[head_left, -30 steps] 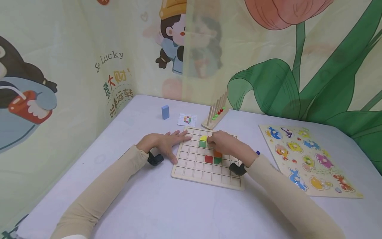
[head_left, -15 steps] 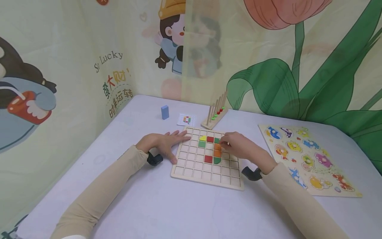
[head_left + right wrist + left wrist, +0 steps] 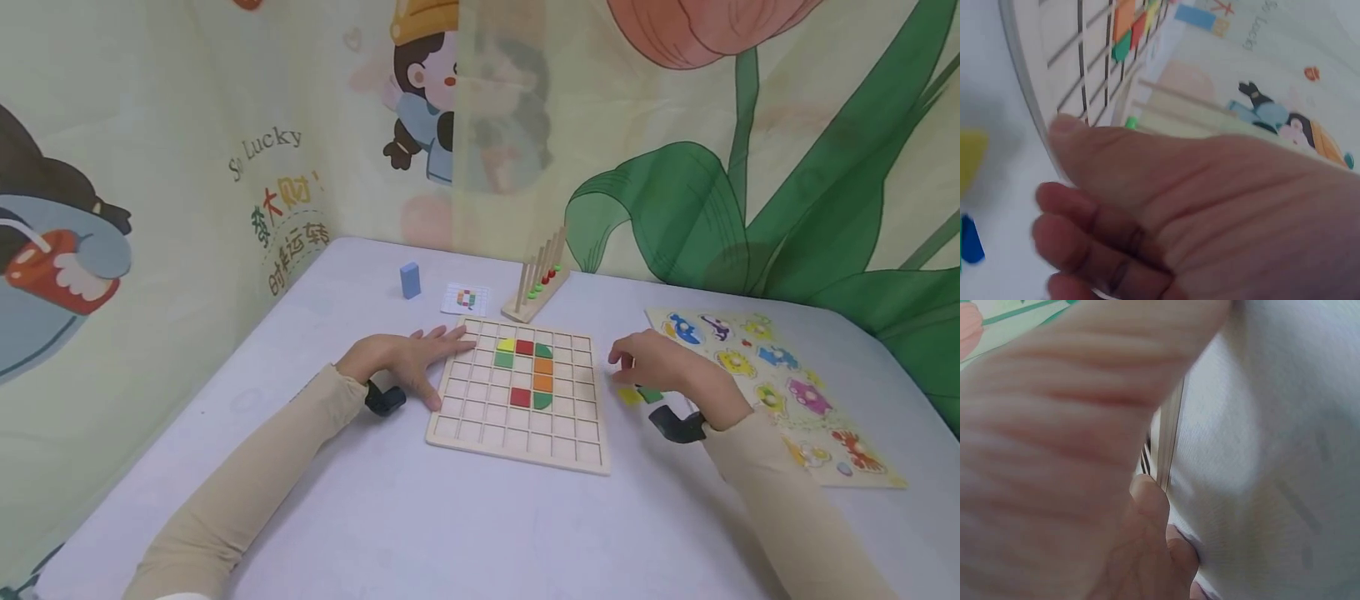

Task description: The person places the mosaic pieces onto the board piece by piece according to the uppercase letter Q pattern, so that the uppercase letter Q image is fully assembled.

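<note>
At the near side, a left sleeve (image 3: 247,492) and a right sleeve (image 3: 783,496) reach in over the white surface (image 3: 450,525). The left hand (image 3: 405,364) rests at the left edge of a wooden grid board (image 3: 517,419), fingers spread and gripping nothing, the fingertips over its upper left cells. The right hand (image 3: 667,364) hovers just off the board's right edge, fingers loosely bent, thumb apart from them, with nothing held between. The relation that matters is here: a loose yellow tile (image 3: 630,396) and a loose green tile (image 3: 651,395) lie on the surface right of the board, beneath the right hand and slightly to the near side of its fingertips. That hand is much the nearer; the left is across the board. A blue piece (image 3: 971,240) shows beside them in the right wrist view, though blur and the hand's cover leave the loose pieces' outlines and long axes uncertain. Set in the board are two orange tiles (image 3: 542,374) in a column running away from the person, with red, green and yellow tiles around. To the right lies an animal peg puzzle (image 3: 795,423). Farther back are a pattern card (image 3: 465,298), a blue block (image 3: 410,281) and a beaded peg stand (image 3: 521,312), before a printed cloth backdrop (image 3: 585,108).
</note>
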{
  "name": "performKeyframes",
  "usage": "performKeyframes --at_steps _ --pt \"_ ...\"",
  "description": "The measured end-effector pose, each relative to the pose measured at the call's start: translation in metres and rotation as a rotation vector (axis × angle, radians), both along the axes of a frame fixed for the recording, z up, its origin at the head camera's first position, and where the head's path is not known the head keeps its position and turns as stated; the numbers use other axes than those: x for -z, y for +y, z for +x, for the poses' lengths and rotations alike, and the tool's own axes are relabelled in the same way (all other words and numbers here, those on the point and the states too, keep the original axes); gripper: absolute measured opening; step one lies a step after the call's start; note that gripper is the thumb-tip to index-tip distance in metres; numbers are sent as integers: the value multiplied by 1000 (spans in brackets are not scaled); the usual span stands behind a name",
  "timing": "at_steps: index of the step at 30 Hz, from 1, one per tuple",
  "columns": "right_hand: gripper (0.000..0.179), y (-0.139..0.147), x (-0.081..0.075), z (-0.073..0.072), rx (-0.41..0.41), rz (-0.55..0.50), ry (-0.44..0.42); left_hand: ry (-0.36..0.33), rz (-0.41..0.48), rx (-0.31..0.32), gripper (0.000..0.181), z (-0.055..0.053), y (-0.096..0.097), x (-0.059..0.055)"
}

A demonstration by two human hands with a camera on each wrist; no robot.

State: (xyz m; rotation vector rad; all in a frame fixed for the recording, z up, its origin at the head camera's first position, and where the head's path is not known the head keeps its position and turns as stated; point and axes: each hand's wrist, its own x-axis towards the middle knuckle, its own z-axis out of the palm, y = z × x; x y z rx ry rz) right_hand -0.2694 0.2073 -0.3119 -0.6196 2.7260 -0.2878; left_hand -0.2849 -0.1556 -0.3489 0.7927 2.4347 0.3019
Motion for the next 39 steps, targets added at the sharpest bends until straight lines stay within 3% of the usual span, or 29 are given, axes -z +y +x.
performKeyframes --at_steps 6,12,27,33,39 --pt "29 21 -9 -1 102 64 -67 -1 -6 -5 110 0 0 0" --pt "31 29 -5 0 213 137 -180 -4 12 8 110 0 0 1" --pt "32 27 2 -2 252 168 -190 -13 24 -6 112 -2 -1 1" --pt "33 28 4 -5 238 165 -186 -16 26 -7 113 0 -1 0" --pt "21 32 -1 -5 184 133 -169 -10 19 -7 113 0 -1 -1"
